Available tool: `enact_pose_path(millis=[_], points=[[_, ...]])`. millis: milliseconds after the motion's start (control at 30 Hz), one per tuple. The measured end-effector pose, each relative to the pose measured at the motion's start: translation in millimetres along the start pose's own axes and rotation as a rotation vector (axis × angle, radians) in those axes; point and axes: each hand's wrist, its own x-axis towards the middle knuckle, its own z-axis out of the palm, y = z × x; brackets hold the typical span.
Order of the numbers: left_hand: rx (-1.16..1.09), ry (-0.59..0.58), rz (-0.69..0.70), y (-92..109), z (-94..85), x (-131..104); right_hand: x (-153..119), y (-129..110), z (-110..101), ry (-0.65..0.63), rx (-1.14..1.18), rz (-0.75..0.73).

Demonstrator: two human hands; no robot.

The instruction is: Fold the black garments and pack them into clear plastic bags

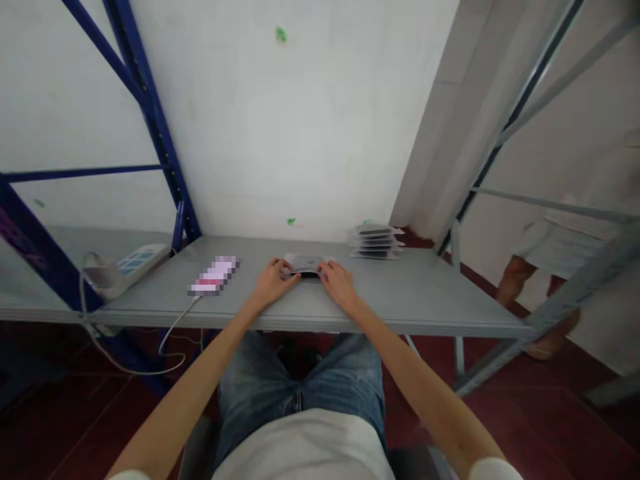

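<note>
- Head camera view: my left hand (275, 280) and right hand (339, 281) grip opposite sides of a thin, pale packet (310, 262) at the middle of the bench (400, 293), fingers curled partly closed, thumbs toward the near edge.
- The packet bows between them, a dark strip showing beneath its near edge; a two-sided hold like this probably keeps it square and lets both ends be pressed evenly. What it contains, I cannot tell.
- My forearms reach in from either side of my lap, a placing that seems to centre the piece in front of me, within easy sight.
- At the far right, near the wall (300, 133), a loose stack (375, 241) of similar-looking thin pieces stands with edges jutting unevenly, likely set there to be reachable yet out of my elbows' way.
- To the left lies a phone (215, 275), its screen blurred, a white cable (183, 317) running from its near end; the spot probably suits both a glance and the cable's reach.
- Farther left, a power strip (143, 263) sits beyond the blue upright (160, 127), apparently keeping plugs aside.
- Right background: another person (563, 250), partly hidden by the grey frame.
</note>
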Motion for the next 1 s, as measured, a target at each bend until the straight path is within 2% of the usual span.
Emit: enact_pose_path(millis=[100,167,233,333,433,600,700,800,900,1000], points=[[-0.109,0.065,-0.136,-9.8,-8.0,1.3,-6.0,-2.3,-4.8,0.058,-0.004,-0.013],[-0.115,0.008,-0.253,-16.1,-13.5,7.1,-6.3,-11.0,-6.7,0.109,-0.018,-0.08],[-0.125,-0.102,-0.326,-20.1,-16.7,15.8,-1.5,-25.1,-5.0,0.107,-0.028,-0.189],[-0.159,-0.208,-0.354,-21.1,-16.4,27.6,12.2,-49.2,3.8,0.014,-0.027,-0.318],[-0.181,-0.248,-0.351,-20.0,-14.4,31.9,24.5,-67.0,13.3,-0.06,-0.013,-0.326],[-0.166,-0.248,-0.321,-22.3,-15.6,29.2,35.1,-75.4,19.4,-0.075,-0.071,-0.348],[-0.122,-0.201,-0.297,-23.6,-16.2,29.9,38.2,-66.7,18.8,-0.048,-0.143,-0.443],[-0.072,-0.148,-0.285,-21.4,-13.2,33.7,35.3,-43.4,13.0,-0.048,-0.192,-0.464],[-0.037,-0.12,-0.278,-16.9,-8.0,39.5,23.1,-5.7,1.4,-0.054,-0.214,-0.425],[-0.006,-0.082,-0.279,-14.4,-5.7,45.5,4.6,39.0,-11.8,-0.054,-0.263,-0.318]])
